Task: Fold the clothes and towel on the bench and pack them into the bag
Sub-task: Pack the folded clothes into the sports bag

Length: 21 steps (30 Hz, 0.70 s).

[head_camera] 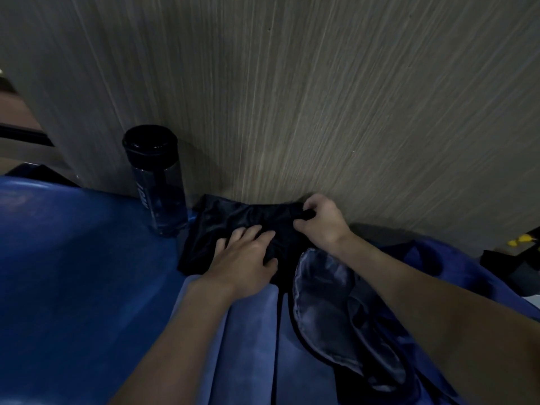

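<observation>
The left hand (248, 255) is pressing flat, fingers spread, on the dark shiny garment (233, 217). The right hand (318, 220) is pinching its far edge with curled fingers, beside the dark clear water bottle (157, 182).

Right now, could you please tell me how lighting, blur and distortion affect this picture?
Head view: dim, so the black garment under the left hand, gripped by the right hand, shows little fold detail; the wood-grain wall looks blurred; the wide lens bends the blue bench edge; glints on the bottle cap.

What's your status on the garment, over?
Left hand flat on dark garment, right hand pinching its far edge. Lies on bench, not packed. Water bottle upright by its left corner.
</observation>
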### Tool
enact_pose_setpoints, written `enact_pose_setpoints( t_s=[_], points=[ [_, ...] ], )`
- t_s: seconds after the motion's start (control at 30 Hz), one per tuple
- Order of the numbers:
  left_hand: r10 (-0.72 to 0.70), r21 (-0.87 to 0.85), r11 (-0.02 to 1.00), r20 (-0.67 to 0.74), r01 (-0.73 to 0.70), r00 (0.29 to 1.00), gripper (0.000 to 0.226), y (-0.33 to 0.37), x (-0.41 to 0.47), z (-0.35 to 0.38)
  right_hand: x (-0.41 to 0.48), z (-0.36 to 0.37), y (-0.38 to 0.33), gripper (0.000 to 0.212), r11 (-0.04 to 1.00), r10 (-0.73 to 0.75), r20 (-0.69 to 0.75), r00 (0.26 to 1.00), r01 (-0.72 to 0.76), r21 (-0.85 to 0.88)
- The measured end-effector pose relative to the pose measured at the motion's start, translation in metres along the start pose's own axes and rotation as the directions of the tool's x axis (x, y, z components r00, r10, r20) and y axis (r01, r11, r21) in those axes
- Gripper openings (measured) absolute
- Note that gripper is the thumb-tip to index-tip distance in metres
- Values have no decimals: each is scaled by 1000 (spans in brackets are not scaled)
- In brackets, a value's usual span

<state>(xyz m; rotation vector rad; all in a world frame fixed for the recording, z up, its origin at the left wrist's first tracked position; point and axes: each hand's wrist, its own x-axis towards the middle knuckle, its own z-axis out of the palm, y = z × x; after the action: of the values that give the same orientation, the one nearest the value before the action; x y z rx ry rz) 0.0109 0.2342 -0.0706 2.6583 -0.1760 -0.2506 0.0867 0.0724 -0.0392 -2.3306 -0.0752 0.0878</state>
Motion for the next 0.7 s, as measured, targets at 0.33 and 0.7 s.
enact_pose_setpoints(
  t_s=[0.33,0.7],
  points=[
    [-55,-262,964,-31,45,998,62,1,0,-6,4,-28,-21,50,973,225,514,828,-216,-77],
    [-163,-861,508,-66,26,984,59,3,-5,-27,-7,-19,-71,78,798,6,658,753,-400,451]
  ],
)
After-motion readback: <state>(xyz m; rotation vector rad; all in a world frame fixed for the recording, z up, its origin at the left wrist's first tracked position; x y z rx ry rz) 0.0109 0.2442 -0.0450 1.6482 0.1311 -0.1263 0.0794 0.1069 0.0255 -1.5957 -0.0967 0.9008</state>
